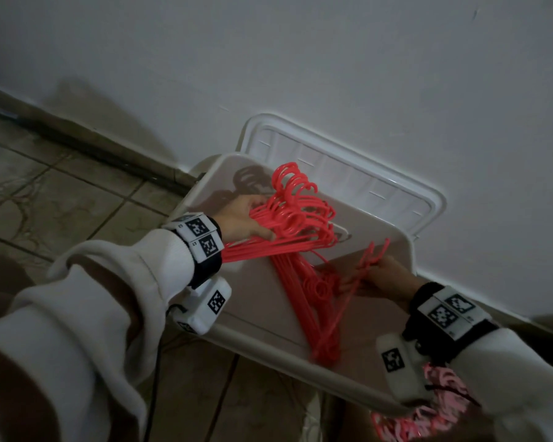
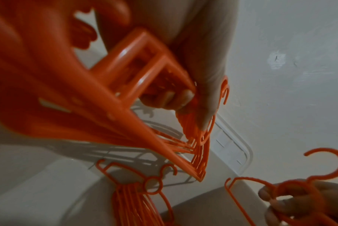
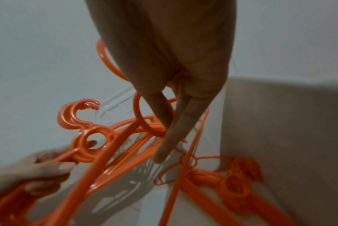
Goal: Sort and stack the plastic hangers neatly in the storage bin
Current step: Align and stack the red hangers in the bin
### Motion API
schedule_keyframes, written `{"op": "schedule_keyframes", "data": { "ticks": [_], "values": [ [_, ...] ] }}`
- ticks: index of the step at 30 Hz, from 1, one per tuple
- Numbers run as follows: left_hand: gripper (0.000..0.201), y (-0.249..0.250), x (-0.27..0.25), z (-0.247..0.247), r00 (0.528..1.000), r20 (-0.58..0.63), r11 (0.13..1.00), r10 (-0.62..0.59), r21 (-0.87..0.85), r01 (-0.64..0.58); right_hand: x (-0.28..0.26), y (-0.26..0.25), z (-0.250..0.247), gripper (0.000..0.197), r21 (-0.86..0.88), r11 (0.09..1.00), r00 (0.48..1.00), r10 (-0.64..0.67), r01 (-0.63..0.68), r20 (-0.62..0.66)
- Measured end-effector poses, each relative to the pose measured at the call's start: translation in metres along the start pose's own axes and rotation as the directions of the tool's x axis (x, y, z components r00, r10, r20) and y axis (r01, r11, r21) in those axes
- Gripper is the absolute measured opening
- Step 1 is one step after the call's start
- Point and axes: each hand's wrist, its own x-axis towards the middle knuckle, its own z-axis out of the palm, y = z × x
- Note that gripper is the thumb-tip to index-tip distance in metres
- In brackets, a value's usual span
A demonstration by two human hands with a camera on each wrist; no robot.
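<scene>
A white storage bin (image 1: 253, 301) stands on the floor against the wall. My left hand (image 1: 246, 218) grips a fanned bundle of coral plastic hangers (image 1: 294, 218) over the bin's far left corner, fingers (image 2: 173, 99) curled round their shoulders. A flat stack of the same hangers (image 1: 313, 301) lies inside the bin, hooks pointing right. My right hand (image 1: 383, 275) holds a single hanger (image 1: 369, 260) at the bin's right rim, fingers (image 3: 164, 116) pinching its ring (image 3: 144, 122). That hanger's bar crosses the stack (image 3: 232, 183).
The bin's white lid (image 1: 348, 173) leans on the wall behind it. A heap of paler pink hangers (image 1: 444, 406) lies on the floor at the bin's near right corner, under my right wrist. Tiled floor (image 1: 45, 186) spreads to the left.
</scene>
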Motion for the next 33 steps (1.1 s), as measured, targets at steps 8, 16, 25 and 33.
{"op": "schedule_keyframes", "data": {
  "ticks": [8, 16, 25, 33],
  "values": [
    [0.039, 0.006, -0.008, 0.022, 0.992, 0.117, 0.992, -0.042, -0.111, 0.055, 0.003, -0.031, 0.057, 0.022, 0.483, 0.876, 0.990, -0.068, -0.001, 0.124],
    [0.057, 0.003, -0.010, 0.016, 0.983, 0.178, 0.995, -0.052, -0.078, 0.067, 0.008, -0.035, 0.066, 0.022, 0.490, 0.871, 0.977, -0.078, -0.029, 0.197],
    [0.079, 0.011, -0.011, 0.011, 0.968, 0.242, 0.998, -0.068, 0.032, 0.062, 0.025, -0.028, -0.001, 0.106, -0.783, 0.515, 0.882, -0.463, 0.350, 0.089],
    [0.071, 0.018, -0.014, 0.019, 0.915, 0.399, 0.997, -0.064, -0.013, 0.075, 0.025, -0.016, 0.021, 0.146, -0.801, 0.399, 0.845, -0.482, 0.446, 0.231]
  ]
}}
